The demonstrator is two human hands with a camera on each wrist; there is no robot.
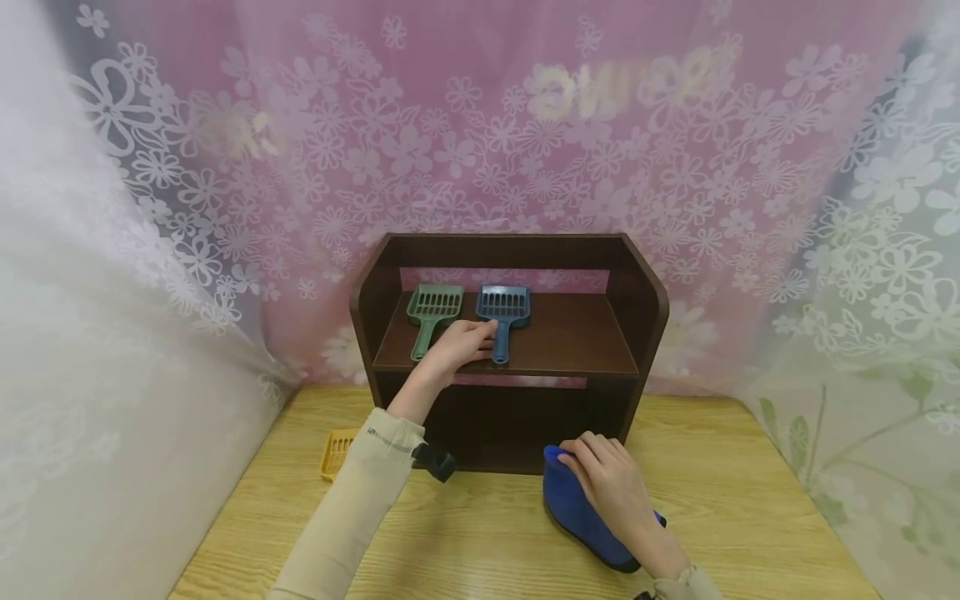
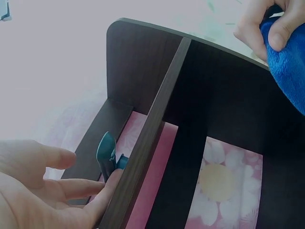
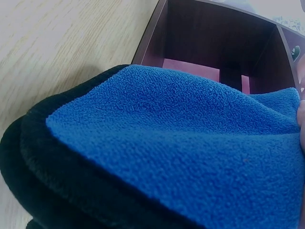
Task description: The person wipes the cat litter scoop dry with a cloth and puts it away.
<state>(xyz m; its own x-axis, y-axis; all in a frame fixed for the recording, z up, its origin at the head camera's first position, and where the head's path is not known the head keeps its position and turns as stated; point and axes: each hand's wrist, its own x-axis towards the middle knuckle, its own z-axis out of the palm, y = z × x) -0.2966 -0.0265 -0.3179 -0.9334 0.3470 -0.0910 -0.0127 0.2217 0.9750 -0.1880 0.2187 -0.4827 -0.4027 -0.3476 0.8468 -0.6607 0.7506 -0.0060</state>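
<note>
My left hand (image 1: 459, 343) reaches onto the upper shelf at the blue litter scoop (image 1: 506, 316). Its straight fingers (image 2: 76, 188) lie beside the handle, and the fingertips are right at it. The green litter scoop (image 1: 429, 320) lies to the left of the blue one, partly behind that hand. Down on the table at the front right, my right hand (image 1: 611, 479) pinches the cuff of a blue plush slipper boot (image 1: 573, 504) with a black sole. In the right wrist view, the boot's fuzzy blue side (image 3: 171, 119) fills most of the picture.
Both scoops lie on a dark brown two-tier shelf (image 1: 566, 333) at the back of the wooden table (image 1: 465, 533). A yellow litter scoop (image 1: 330, 467) is on the table to the left, partly covered by my left sleeve. Flowered curtains (image 1: 480, 167) enclose the table.
</note>
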